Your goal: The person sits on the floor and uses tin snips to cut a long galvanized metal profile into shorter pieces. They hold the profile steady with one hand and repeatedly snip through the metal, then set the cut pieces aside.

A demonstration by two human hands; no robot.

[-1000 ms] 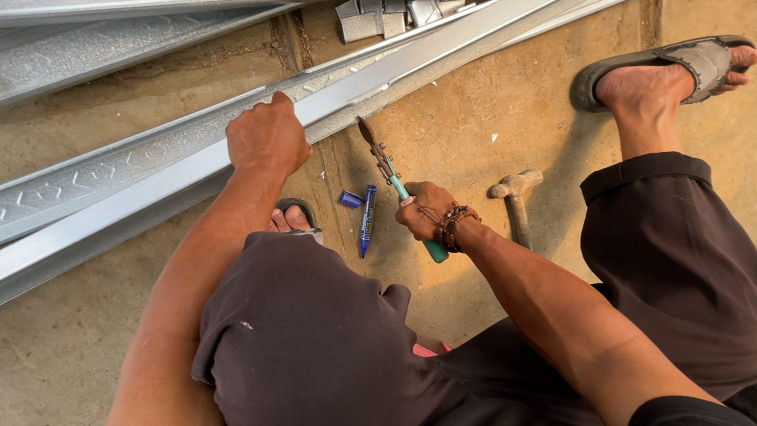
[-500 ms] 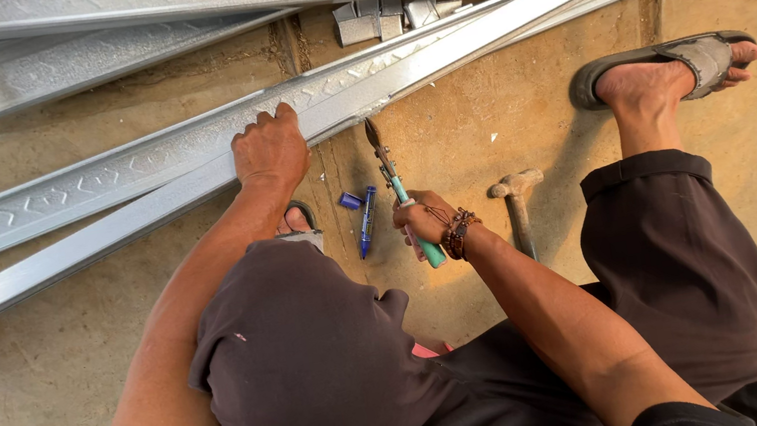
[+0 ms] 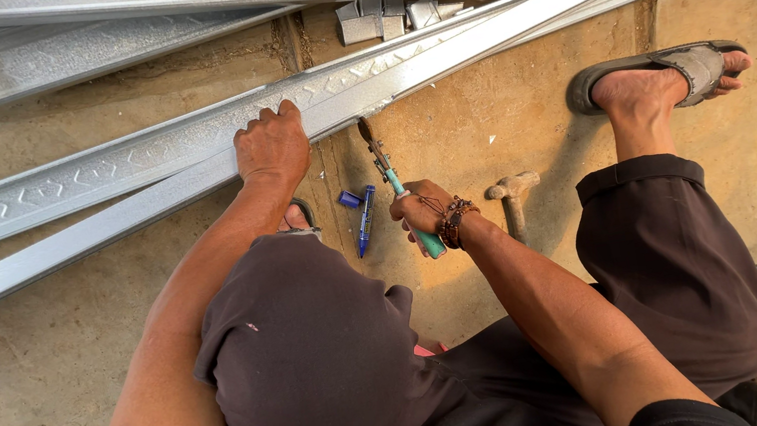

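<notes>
Right hand [image 3: 420, 208], snips [image 3: 391, 181] pointing away

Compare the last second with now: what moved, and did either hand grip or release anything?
Little changed. The right hand brought the green-handled snips slightly nearer the metal channel, tip now at its edge. The left hand stayed pressed on the channel. Nothing was taken or let go. The blue marker, hammer and sandalled foot kept their places.

Across the upper frame you have long silvery embossed sheet-metal channels [image 3: 118, 168], dully shiny; below them a rough matt tan concrete floor [image 3: 20, 381]; at centre, a glossy green plastic-handled metal tool [image 3: 401, 194].
</notes>
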